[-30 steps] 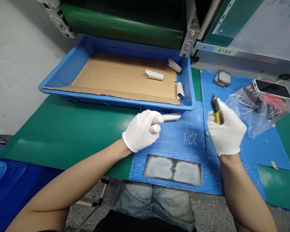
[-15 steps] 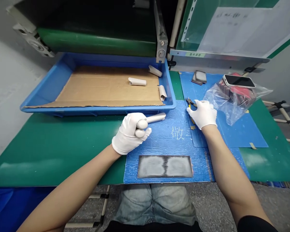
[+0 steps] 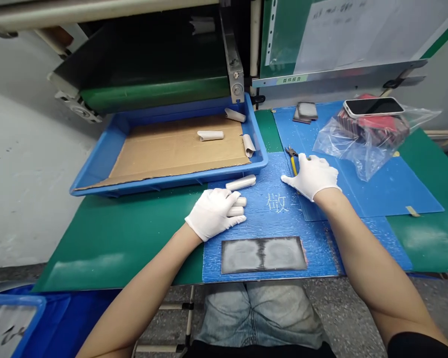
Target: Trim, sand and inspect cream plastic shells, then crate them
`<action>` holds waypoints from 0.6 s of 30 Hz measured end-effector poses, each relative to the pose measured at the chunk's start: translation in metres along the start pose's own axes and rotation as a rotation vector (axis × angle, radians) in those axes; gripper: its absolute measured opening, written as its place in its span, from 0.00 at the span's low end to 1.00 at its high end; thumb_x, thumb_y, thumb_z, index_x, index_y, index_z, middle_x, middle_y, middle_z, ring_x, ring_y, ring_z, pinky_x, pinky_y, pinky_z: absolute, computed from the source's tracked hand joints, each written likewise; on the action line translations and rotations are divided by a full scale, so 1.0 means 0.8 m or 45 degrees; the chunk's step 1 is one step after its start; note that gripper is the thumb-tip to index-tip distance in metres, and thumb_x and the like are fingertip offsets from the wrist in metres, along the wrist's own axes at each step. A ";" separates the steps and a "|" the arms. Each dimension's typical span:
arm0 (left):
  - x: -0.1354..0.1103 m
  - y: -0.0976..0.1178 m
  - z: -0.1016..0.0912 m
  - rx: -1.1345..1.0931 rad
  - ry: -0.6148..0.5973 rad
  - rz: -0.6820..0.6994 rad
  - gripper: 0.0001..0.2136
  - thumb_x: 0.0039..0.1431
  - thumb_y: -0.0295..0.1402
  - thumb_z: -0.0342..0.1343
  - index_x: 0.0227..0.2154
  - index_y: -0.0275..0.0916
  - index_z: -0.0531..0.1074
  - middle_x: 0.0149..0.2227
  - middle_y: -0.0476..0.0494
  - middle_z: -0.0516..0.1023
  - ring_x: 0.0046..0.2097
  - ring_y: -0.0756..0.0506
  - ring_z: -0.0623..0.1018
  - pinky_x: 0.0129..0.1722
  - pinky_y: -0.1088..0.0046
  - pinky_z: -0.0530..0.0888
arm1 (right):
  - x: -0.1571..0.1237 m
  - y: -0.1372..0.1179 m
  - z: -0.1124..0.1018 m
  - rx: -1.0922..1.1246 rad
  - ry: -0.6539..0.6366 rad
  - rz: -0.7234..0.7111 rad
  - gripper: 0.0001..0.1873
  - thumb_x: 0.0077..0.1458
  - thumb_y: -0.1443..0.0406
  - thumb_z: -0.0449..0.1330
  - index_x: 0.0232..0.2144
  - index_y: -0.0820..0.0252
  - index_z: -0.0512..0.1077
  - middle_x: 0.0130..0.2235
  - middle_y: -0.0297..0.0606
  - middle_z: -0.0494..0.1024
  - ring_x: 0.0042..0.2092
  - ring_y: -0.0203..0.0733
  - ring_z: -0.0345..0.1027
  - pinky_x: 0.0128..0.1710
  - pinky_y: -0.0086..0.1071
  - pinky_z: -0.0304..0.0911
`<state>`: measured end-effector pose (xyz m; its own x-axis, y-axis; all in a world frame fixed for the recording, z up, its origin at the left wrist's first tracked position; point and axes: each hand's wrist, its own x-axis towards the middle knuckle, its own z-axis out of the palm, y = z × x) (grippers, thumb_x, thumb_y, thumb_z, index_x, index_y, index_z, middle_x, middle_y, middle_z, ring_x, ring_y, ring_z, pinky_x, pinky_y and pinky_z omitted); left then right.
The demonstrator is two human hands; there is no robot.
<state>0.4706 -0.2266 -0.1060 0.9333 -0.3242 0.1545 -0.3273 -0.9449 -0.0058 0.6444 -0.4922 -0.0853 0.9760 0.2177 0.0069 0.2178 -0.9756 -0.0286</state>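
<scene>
Hands apart, both white-gloved, over a blue mat (image 3: 269, 223): left hand (image 3: 214, 214) just below a pale rolled tube (image 3: 241, 182), right hand (image 3: 313, 175) just beside yellow-handled pliers (image 3: 293, 161), neither closed on anything.

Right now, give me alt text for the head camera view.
Two white-gloved hands work on a blue corrugated board over a green mat: the left hand lies beside a pale rolled tube, the right hand at yellow-handled pliers. Behind them, a blue tray lined with cardboard holds three more rolls.
</scene>
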 end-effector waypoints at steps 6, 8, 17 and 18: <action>-0.002 -0.009 -0.008 -0.160 0.050 0.054 0.30 0.61 0.57 0.61 0.55 0.38 0.73 0.48 0.35 0.81 0.49 0.35 0.81 0.48 0.56 0.75 | -0.002 0.006 0.000 0.029 -0.065 0.014 0.41 0.54 0.37 0.62 0.58 0.60 0.69 0.57 0.59 0.74 0.57 0.70 0.69 0.50 0.59 0.66; -0.003 -0.015 -0.012 -0.193 0.110 0.051 0.30 0.61 0.55 0.62 0.56 0.37 0.72 0.48 0.35 0.81 0.49 0.36 0.81 0.49 0.56 0.76 | -0.002 0.008 -0.002 0.031 -0.097 0.057 0.44 0.53 0.36 0.63 0.59 0.60 0.68 0.57 0.61 0.74 0.57 0.72 0.69 0.49 0.61 0.66; 0.004 -0.015 -0.007 -0.149 -0.053 0.258 0.25 0.69 0.48 0.57 0.60 0.36 0.68 0.48 0.33 0.81 0.48 0.38 0.80 0.47 0.57 0.76 | 0.007 0.022 0.009 0.099 -0.137 0.023 0.46 0.54 0.41 0.67 0.64 0.64 0.64 0.55 0.67 0.75 0.57 0.75 0.68 0.46 0.58 0.66; 0.008 -0.011 -0.006 -0.138 -0.061 0.252 0.25 0.69 0.49 0.56 0.59 0.35 0.68 0.47 0.33 0.81 0.47 0.38 0.81 0.47 0.57 0.76 | 0.008 0.022 0.012 0.107 -0.128 0.018 0.46 0.54 0.42 0.68 0.64 0.64 0.64 0.55 0.67 0.75 0.57 0.75 0.68 0.47 0.57 0.66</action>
<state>0.4783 -0.2202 -0.1002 0.8543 -0.5073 0.1135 -0.5165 -0.8530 0.0749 0.6544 -0.5078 -0.0954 0.9731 0.2099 -0.0946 0.1992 -0.9736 -0.1115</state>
